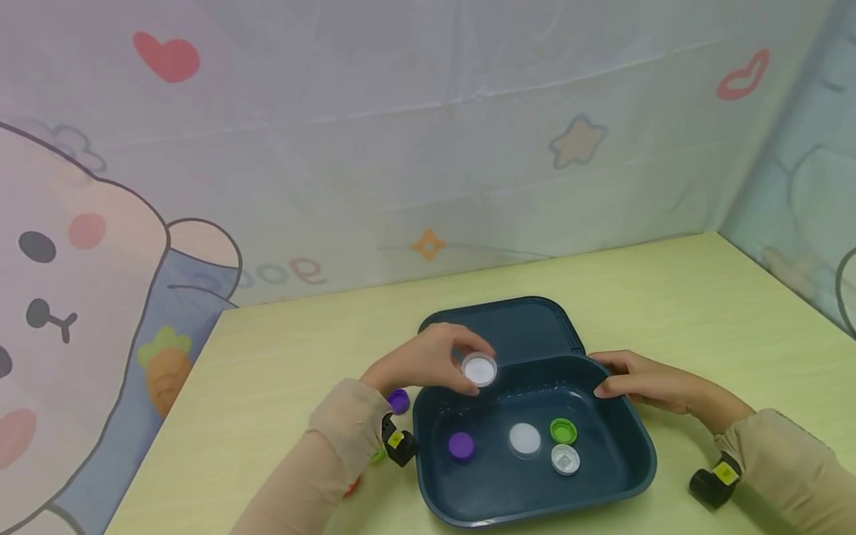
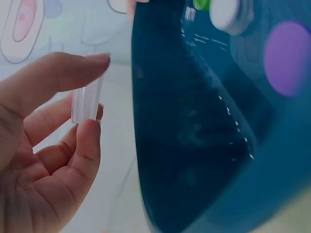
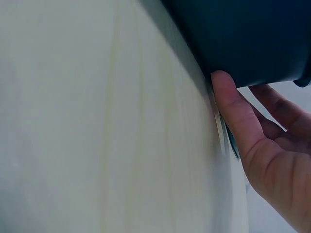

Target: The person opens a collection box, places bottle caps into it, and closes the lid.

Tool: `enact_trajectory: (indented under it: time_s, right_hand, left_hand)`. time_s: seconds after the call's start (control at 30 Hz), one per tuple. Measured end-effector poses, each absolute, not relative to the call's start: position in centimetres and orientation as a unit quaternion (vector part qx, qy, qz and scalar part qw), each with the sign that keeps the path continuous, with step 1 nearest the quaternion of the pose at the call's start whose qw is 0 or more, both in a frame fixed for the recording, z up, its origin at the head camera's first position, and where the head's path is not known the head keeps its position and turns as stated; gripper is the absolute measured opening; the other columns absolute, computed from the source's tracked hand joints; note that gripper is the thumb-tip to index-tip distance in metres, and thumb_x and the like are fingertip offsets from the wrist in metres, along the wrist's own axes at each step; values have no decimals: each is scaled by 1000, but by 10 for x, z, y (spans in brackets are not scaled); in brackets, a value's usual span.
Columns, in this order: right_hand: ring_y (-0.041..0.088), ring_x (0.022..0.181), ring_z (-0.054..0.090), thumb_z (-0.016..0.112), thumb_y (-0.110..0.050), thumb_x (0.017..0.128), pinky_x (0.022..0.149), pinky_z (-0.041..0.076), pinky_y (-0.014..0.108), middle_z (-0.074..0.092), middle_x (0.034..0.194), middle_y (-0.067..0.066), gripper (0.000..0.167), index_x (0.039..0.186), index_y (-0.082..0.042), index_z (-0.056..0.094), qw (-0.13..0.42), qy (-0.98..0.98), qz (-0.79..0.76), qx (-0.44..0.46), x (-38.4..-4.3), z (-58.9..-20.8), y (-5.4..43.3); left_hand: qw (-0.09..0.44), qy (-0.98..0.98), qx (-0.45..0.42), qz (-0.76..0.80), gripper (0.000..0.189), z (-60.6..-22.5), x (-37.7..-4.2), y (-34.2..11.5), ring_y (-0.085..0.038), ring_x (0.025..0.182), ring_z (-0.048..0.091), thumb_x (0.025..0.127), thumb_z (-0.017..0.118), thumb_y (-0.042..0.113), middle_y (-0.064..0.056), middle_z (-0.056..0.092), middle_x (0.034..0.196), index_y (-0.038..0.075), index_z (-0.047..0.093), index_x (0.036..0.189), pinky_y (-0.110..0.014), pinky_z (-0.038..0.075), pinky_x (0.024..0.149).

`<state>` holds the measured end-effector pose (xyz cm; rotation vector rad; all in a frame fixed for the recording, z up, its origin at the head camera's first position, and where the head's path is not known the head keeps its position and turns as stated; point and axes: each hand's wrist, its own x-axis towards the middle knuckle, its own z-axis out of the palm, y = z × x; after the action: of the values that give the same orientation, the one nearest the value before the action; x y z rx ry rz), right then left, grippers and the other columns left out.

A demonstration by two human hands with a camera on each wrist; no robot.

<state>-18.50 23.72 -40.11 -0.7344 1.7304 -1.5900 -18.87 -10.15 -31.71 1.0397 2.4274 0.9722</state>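
Between thumb and fingers my left hand [image 1: 431, 360] pinches a round white translucent cap [image 1: 479, 369] above the far left part of a dark blue plastic box [image 1: 535, 511]. In the left wrist view the held cap [image 2: 86, 103] is edge-on, showing its ridged side. My right hand [image 1: 645, 379] grips the box at its far right corner, thumb over the rim. Inside the box lie a purple cap [image 1: 461, 446], a larger white cap [image 1: 524, 440], a green cap [image 1: 564, 431] and another white cap [image 1: 565, 460] next to the green one.
The dark blue lid [image 1: 515, 327] lies behind the box, partly covered by my left hand. Left of the box on the table [image 1: 281, 386] are a purple cap [image 1: 398, 401], a green piece [image 1: 378, 455] and a red piece [image 1: 352, 487], partly hidden by my left arm.
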Motion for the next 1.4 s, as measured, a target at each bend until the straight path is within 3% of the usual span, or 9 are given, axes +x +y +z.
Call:
enact_trajectory:
  time_s: [0.43,1.07,1.4]
  right_hand:
    - [21,103,57,48,-6,92,87,49,33,54,120,16,51,134,16,30,331,671,-605,-271,-185,-399,235]
    - [21,103,56,48,-7,92,87,49,32,54,119,14,50,134,15,31,331,673,-607,-263,-186,-401,237]
    - [20,107,56,48,-5,91,89,48,32,53,122,13,53,136,16,28,333,663,-615,-267,-186,-401,239]
  left_hand:
    - [174,847,394,311,42,-317,-191,-85,-10,88,53,71,79,8,-2,62,108,9,67,112,-20,49,73]
    - [265,797,466,279,45,-331,-190,-54,-4,87,52,72,78,5,-2,60,107,6,65,116,-15,49,74]
    - [247,790,529,185,44,-345,-186,-38,-5,92,51,73,77,7,-4,61,108,6,65,116,-10,42,78]
